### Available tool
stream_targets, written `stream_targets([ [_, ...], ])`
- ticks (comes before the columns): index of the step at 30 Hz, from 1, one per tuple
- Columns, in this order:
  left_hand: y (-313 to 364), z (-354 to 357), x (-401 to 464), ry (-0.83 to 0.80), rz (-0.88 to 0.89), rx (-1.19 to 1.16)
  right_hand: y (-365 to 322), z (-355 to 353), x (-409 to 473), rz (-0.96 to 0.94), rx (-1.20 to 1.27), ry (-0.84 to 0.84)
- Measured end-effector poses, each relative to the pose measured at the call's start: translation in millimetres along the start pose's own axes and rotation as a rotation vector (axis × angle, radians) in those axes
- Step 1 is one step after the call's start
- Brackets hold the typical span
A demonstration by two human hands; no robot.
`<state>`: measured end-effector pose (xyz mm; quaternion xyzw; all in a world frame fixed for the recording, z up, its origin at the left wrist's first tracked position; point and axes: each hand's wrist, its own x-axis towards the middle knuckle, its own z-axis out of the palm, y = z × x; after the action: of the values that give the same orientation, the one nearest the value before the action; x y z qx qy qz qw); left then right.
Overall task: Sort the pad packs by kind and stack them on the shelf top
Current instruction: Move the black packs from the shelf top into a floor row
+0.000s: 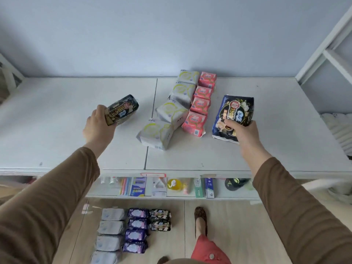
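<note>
My left hand grips a small black pad pack just above the white shelf top, left of centre. My right hand holds a larger black and blue pad pack at its near end, standing on the shelf top to the right. Between them lies a slanted row of several white and yellow packs, with a row of several pink packs beside it. On the floor below lie rows of pale blue packs, purple packs and two black packs.
A lower shelf under the top holds small toiletries. A white frame rises at the right, with white folded cloth at the right edge. My foot stands on the wooden floor beside the floor packs.
</note>
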<state>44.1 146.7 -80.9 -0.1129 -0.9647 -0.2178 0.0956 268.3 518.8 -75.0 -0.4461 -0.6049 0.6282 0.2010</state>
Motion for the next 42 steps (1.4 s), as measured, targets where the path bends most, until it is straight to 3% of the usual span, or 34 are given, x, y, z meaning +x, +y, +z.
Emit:
stream_targets([
  [5,-79.7,-17.2,-71.7,-0.006,0.213,-0.012,19.7,12.6,-94.5,0.021,0.048,-0.089],
  [11,-118.1,-24.7,-123.0,-0.085,0.496,0.018,48.6,45.6,-175.1,0.031,-0.048,-0.265],
  [13,-113.0,-26.8,-119.1,-0.019,0.396,-0.097,56.6,53.9,-190.0,0.040,-0.093,-0.313],
  [15,-108.1,-26.3,-103.5,-0.035,0.138,-0.191,63.1,59.0,-202.2,0.050,-0.120,-0.349],
  [18,-102.7,-28.9,-79.1,-0.420,-0.181,-0.204,72.0,60.8,-219.8,0.049,-0.153,-0.383],
  [20,-100.4,-32.9,-73.8,-0.581,-0.189,-0.270,80.1,58.3,-230.8,0.046,-0.170,-0.386],
  [27,-87.0,-44.1,-127.7,-0.433,-0.223,-0.700,136.8,31.5,-271.3,0.142,-0.136,-0.437],
  [33,-118.4,-52.2,-244.5,-0.504,-0.238,-0.655,210.4,0.4,-314.7,0.187,-0.151,-0.467],
  [38,-159.3,-36.2,-314.4,-0.654,-0.426,-0.768,265.7,-13.1,-349.5,0.282,-0.174,-0.439],
  [42,-198.4,-8.3,-346.9,-0.750,-0.460,-0.782,309.6,-7.5,-369.8,0.358,-0.213,-0.384],
])
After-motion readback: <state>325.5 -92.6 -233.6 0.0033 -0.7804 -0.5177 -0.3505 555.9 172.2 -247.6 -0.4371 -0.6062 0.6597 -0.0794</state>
